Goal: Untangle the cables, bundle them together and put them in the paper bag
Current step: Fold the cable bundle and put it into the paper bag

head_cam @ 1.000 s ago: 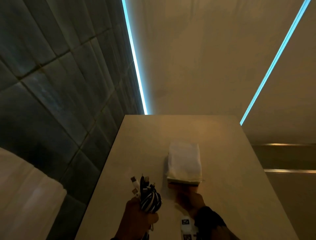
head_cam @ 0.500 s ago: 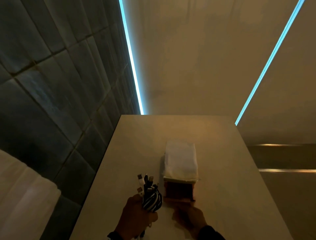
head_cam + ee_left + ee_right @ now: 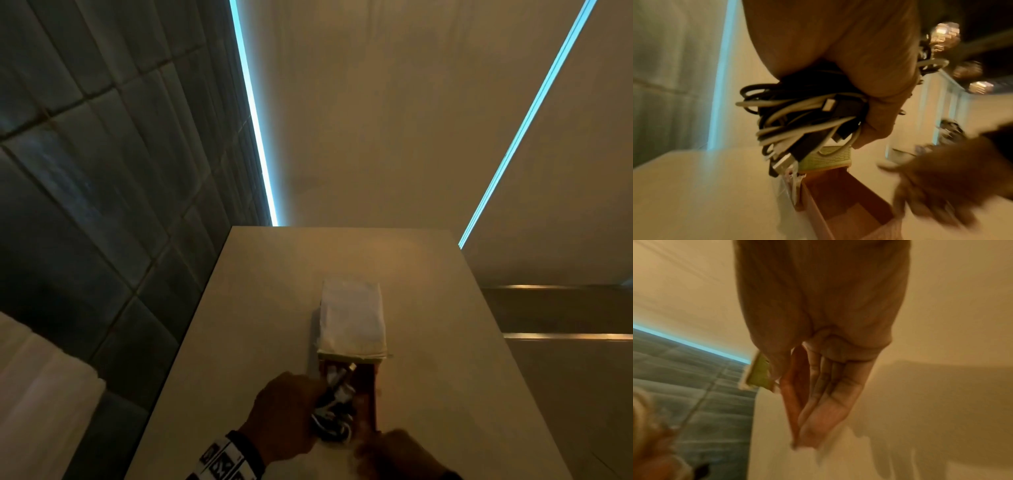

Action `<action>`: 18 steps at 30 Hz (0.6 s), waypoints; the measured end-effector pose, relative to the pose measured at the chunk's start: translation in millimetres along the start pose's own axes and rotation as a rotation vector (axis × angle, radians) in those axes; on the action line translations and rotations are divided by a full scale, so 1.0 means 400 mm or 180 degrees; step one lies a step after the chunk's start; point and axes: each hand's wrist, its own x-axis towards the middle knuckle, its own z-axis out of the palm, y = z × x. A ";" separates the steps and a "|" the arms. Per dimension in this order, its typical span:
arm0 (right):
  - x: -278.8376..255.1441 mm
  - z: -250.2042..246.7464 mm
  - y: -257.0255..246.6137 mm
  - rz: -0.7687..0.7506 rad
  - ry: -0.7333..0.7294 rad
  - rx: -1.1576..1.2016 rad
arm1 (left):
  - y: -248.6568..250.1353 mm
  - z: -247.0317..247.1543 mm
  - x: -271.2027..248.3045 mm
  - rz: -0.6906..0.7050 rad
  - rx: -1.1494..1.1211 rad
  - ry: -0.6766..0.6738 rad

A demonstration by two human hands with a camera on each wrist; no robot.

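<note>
Now that the left hand [image 3: 286, 416] is carrying the cable bundle [image 3: 334, 409] over from beside the paper bag [image 3: 352, 320] to its open mouth, the plugs at the front of the bundle are poking just inside the brown opening, where half a second ago they were standing clear of it to the left. The left grip is curling tight round the coiled black and white cables [image 3: 797, 116], as the left wrist view is showing, with a metal USB plug [image 3: 782, 163] hanging right at the bag's edge. The right hand [image 3: 394, 452] is sitting lower and nearer than before, at the near lip of the bag; in the right wrist view its fingers [image 3: 830, 394] are lying nearly straight along the brown flap [image 3: 795, 386], with the thumb on the flap's other side pinching the paper and holding the mouth wide. The bag itself is lying flat on the pale worktop [image 3: 274, 291], its white body pointing away.

Untangling and bundling are looking finished, judging by the tidy coil. What is remaining is pushing the bundle fully inside and letting go; loose plug ends are likely to catch on the paper lip.
</note>
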 end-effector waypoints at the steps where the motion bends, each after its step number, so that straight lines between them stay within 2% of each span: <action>1: -0.024 0.000 -0.036 -0.0094 0.0169 -0.0161 | 0.006 -0.004 0.015 0.0344 0.0475 -0.0062; 2: -0.050 0.010 -0.084 -0.0243 0.0217 -0.0097 | 0.013 0.000 0.029 0.0685 0.0853 -0.0127; 4: -0.084 0.025 -0.157 -0.0490 -0.0183 0.0224 | 0.028 0.023 0.053 0.1217 0.1220 -0.0262; 7: -0.114 0.070 -0.195 -0.0791 -0.0621 0.0062 | 0.040 0.035 0.092 0.1513 0.1532 -0.0214; 9: -0.109 0.077 -0.177 -0.0717 -0.1004 -0.0061 | 0.051 0.024 0.108 0.1742 0.1570 -0.0145; 11: -0.110 0.070 -0.166 -0.0613 -0.1090 -0.0273 | 0.062 0.017 0.118 0.1982 0.1848 -0.0342; 14: -0.113 0.069 -0.154 -0.0713 -0.1049 -0.0523 | 0.072 0.019 0.121 0.1971 0.2098 -0.0648; 18: -0.107 0.082 -0.148 -0.0428 -0.0737 0.0363 | 0.070 0.046 0.131 0.1594 0.1524 -0.0951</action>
